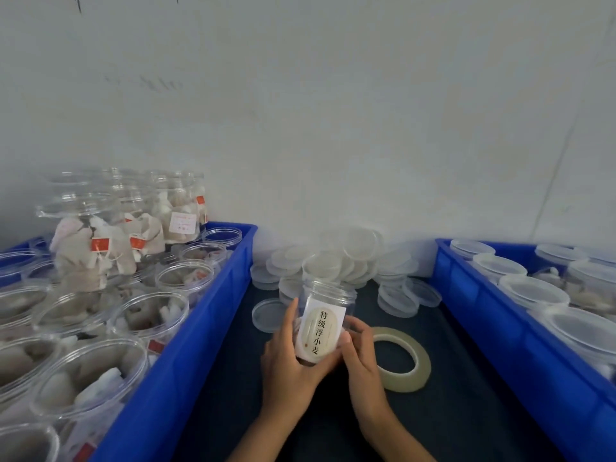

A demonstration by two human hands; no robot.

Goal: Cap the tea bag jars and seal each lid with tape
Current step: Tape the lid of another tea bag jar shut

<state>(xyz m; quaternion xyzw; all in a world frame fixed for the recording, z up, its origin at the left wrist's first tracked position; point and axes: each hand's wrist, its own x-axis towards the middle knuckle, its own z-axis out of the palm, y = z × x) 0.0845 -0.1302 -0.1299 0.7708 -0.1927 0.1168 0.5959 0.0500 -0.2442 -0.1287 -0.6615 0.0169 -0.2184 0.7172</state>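
We hold a clear jar (325, 320) between both hands over the dark worktop (450, 411), its label facing us and its mouth uncapped. Our left hand (289, 358) wraps the jar's left side with fingers curled round it; our right hand (358, 348) grips the right side near the base. A tape roll (405, 360) lies flat just right of our right hand. A heap of clear lids (336, 258) sits behind the jar against the wall (333, 128). The left bin (186, 345) holds open jars with tea bags (100, 258); the right bin (493, 331) holds capped jars.
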